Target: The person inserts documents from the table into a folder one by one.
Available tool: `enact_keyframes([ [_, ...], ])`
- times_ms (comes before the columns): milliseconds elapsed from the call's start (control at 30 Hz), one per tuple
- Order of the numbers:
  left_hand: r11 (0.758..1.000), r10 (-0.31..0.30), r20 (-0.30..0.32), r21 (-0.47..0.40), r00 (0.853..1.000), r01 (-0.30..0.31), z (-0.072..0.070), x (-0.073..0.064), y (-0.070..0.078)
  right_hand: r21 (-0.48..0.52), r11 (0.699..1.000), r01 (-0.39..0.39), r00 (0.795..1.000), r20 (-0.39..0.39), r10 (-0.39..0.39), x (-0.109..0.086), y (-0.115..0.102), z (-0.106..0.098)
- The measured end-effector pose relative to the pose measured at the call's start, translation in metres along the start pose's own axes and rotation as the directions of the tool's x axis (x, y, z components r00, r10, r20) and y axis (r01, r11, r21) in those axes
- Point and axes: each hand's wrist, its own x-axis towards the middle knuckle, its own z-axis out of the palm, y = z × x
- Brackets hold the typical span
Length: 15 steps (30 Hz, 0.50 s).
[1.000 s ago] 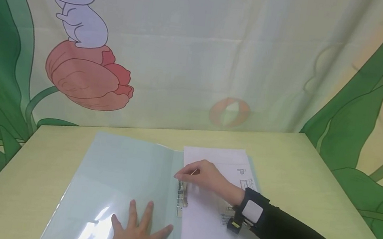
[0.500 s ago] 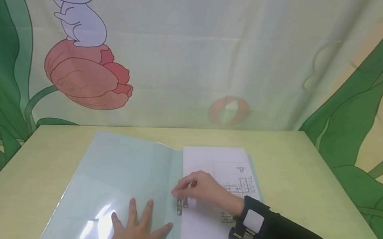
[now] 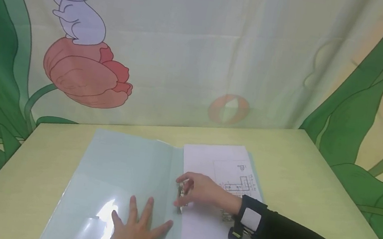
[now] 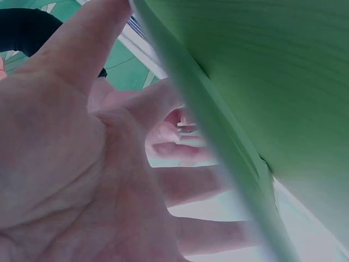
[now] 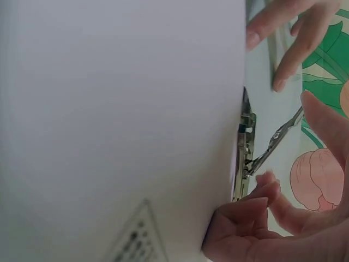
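Note:
A pale blue folder (image 3: 127,159) lies spread on the table, with printed white sheets (image 3: 201,235) on its right half. At its spine is a metal clip (image 5: 245,155); its thin lever (image 5: 277,139) slants up in the right wrist view. My right hand (image 3: 203,189) is over the clip, thumb and forefinger apart. The thumb tip meets the lever's raised end, while the other fingers bend near its base and the sheets' edge. My left hand (image 3: 137,232) rests with spread fingers on the left cover; its palm fills much of the left wrist view.
The pale yellow table (image 3: 292,162) extends around the folder. Behind it hangs a curtain (image 3: 185,61) printed with a rabbit, a flower and large leaves. A black sleeve and wrist strap (image 3: 252,218) cover the right forearm.
My right hand has come down along the spine toward me. Its thumb and forefinger, close together before, are now apart over the clip. The left hand has stayed in place.

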Motion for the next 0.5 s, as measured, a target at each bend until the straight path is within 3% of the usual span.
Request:
enact_keyframes([
  [333, 0.999, -0.004, 0.014, -0.048, 1.000, 0.005, -0.0012, 0.0036, -0.0001, -0.072, 0.997, -0.014, 1.000, 0.006, 0.014, -0.0021, 0.0054, 0.0005],
  [500, 1.000, -0.002, 0.013, -0.029, 1.000, 0.003, 0.0005, 0.0040, 0.0003, -0.111, 0.994, 0.002, 1.000, -0.002, -0.003, -0.0017, 0.0091, 0.0045],
])
